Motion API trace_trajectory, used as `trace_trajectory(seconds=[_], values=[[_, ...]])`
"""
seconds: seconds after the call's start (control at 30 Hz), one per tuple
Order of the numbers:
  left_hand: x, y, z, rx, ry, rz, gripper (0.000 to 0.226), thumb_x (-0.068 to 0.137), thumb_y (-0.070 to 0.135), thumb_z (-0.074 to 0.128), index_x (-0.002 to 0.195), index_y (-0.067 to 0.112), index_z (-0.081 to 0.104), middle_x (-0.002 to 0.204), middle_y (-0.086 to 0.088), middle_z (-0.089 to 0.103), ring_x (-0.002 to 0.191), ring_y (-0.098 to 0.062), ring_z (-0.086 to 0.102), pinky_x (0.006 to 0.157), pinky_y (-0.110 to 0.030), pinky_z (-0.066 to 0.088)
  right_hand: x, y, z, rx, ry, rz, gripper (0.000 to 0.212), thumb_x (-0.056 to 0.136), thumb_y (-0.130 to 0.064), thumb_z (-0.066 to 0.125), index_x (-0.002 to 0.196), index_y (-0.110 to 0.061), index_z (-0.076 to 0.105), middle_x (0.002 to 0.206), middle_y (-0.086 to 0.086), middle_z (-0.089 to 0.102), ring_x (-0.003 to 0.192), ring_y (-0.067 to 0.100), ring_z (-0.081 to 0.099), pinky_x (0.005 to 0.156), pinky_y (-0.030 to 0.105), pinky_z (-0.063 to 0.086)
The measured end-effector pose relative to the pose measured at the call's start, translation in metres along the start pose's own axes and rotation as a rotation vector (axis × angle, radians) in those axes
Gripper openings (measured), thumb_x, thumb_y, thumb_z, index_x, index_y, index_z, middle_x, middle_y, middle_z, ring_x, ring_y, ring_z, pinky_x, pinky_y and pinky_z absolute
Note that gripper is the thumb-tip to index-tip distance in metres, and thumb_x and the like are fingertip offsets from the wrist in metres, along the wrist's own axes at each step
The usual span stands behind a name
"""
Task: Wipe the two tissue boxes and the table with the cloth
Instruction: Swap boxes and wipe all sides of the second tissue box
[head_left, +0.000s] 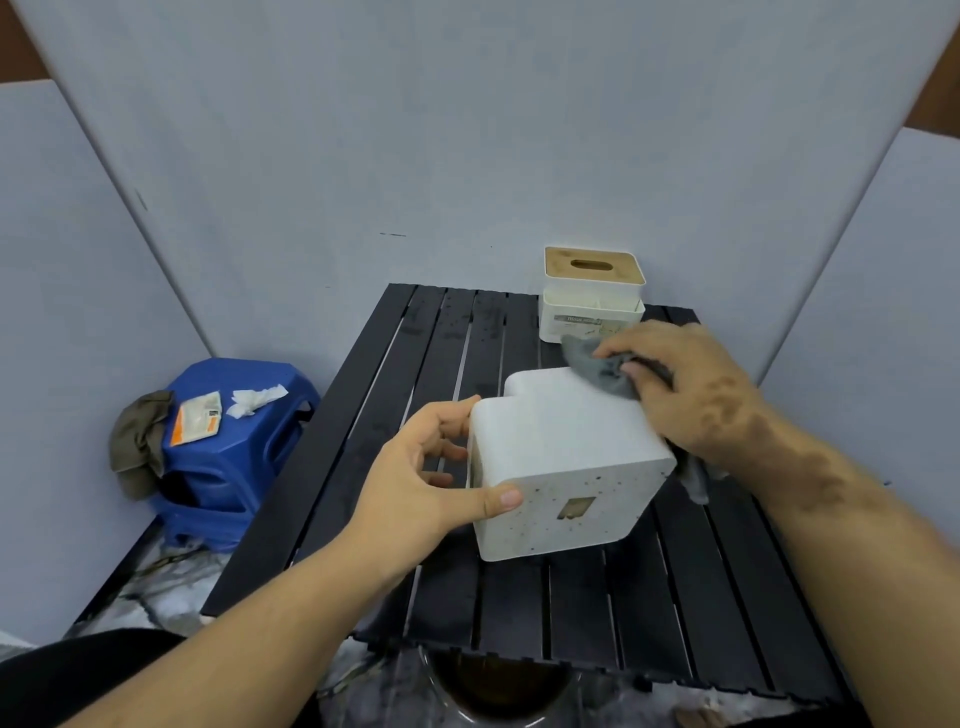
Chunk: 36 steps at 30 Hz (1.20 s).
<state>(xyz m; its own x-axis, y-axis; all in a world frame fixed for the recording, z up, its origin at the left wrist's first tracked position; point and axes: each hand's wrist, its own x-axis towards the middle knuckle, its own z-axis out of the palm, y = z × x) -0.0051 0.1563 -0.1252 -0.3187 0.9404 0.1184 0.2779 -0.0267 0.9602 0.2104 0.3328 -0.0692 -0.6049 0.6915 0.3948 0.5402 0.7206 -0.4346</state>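
The white tissue box (566, 462) lies tipped on its side near the middle of the black slatted table (519, 613), its speckled face with a small tan square toward the camera. The left hand (426, 478) grips its left end, thumb curled over the near face. The right hand (685, 395) pinches a bunched grey cloth (597, 366) against the box's far top edge. The second tissue box (592, 293), wooden-lidded, stands at the far right corner; its label is unreadable. A blue stool (234, 452) stands left of the table.
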Motion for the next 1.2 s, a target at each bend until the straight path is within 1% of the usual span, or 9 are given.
trace_trajectory(seconds=[0.1,0.2,0.37,0.53,0.67,0.87,1.0,1.1,1.2], values=[[0.0,-0.001,0.0,0.0,0.001,0.005,0.077,0.052,0.05,0.09,0.124,0.046,0.063,0.122,0.013,0.071,0.11,-0.012,0.064,0.096,-0.048,0.054,-0.006,-0.009,-0.001,-0.063,-0.001,0.001,0.035,0.09,-0.003,0.058,0.106,-0.032,0.072,0.107,-0.026,0.057,0.096,0.018,0.046,0.088,0.029,0.034],[0.001,-0.001,0.001,-0.007,0.013,0.02,0.076,0.051,0.049,0.092,0.122,0.047,0.065,0.121,0.011,0.072,0.109,-0.015,0.065,0.097,-0.052,0.054,-0.017,-0.051,0.007,-0.056,-0.083,-0.219,0.034,0.086,-0.01,0.055,0.101,-0.035,0.071,0.109,-0.023,0.063,0.091,0.018,0.043,0.083,0.041,0.042],[0.002,-0.002,0.0,-0.01,0.015,0.028,0.078,0.051,0.045,0.095,0.123,0.042,0.066,0.12,0.004,0.073,0.113,-0.026,0.067,0.098,-0.063,0.051,-0.033,-0.07,0.007,0.046,-0.246,-0.385,0.028,0.084,-0.017,0.06,0.103,-0.033,0.074,0.107,-0.02,0.064,0.086,0.016,0.045,0.08,0.025,0.039],[0.001,-0.001,-0.003,0.055,-0.008,0.037,0.076,0.055,0.051,0.09,0.126,0.046,0.062,0.122,0.01,0.072,0.111,-0.013,0.065,0.099,-0.049,0.052,-0.042,-0.019,-0.042,0.07,-0.287,-0.279,0.024,0.08,-0.02,0.069,0.094,-0.036,0.079,0.102,-0.017,0.065,0.098,0.012,0.058,0.085,0.034,0.048],[0.002,0.0,-0.002,0.068,-0.019,0.047,0.08,0.056,0.053,0.089,0.13,0.043,0.06,0.121,0.012,0.072,0.108,-0.011,0.065,0.093,-0.042,0.053,-0.049,-0.029,-0.04,0.027,-0.268,-0.267,0.025,0.081,-0.022,0.067,0.096,-0.04,0.075,0.099,-0.02,0.059,0.099,0.009,0.055,0.084,0.036,0.048],[0.009,-0.002,0.0,0.101,-0.039,0.065,0.077,0.055,0.037,0.094,0.126,0.034,0.063,0.119,0.002,0.074,0.107,-0.025,0.07,0.094,-0.058,0.056,-0.054,-0.095,0.003,-0.133,-0.231,-0.362,0.021,0.084,-0.025,0.058,0.097,-0.033,0.072,0.099,-0.01,0.057,0.086,0.017,0.042,0.068,0.04,0.047],[0.01,-0.002,-0.002,0.136,-0.036,0.069,0.08,0.054,0.046,0.096,0.127,0.039,0.063,0.119,0.004,0.074,0.107,-0.023,0.068,0.097,-0.058,0.054,-0.047,-0.051,-0.024,-0.009,-0.279,-0.303,0.023,0.084,-0.024,0.063,0.099,-0.037,0.074,0.099,-0.017,0.06,0.092,0.015,0.049,0.081,0.035,0.046],[0.01,0.0,-0.002,0.16,-0.044,0.064,0.08,0.056,0.051,0.093,0.129,0.041,0.061,0.121,0.008,0.073,0.11,-0.017,0.067,0.098,-0.054,0.055,-0.052,-0.012,-0.048,0.017,-0.247,-0.19,0.028,0.083,-0.009,0.074,0.094,-0.035,0.077,0.098,-0.017,0.063,0.097,0.008,0.057,0.088,0.031,0.046],[0.01,0.002,-0.003,0.166,-0.056,0.066,0.079,0.058,0.051,0.092,0.13,0.04,0.06,0.121,0.008,0.073,0.11,-0.015,0.067,0.099,-0.054,0.054,-0.072,0.006,-0.055,0.138,-0.152,-0.081,0.035,0.08,0.001,0.075,0.093,-0.031,0.077,0.097,-0.016,0.067,0.096,0.005,0.064,0.087,0.014,0.048]])
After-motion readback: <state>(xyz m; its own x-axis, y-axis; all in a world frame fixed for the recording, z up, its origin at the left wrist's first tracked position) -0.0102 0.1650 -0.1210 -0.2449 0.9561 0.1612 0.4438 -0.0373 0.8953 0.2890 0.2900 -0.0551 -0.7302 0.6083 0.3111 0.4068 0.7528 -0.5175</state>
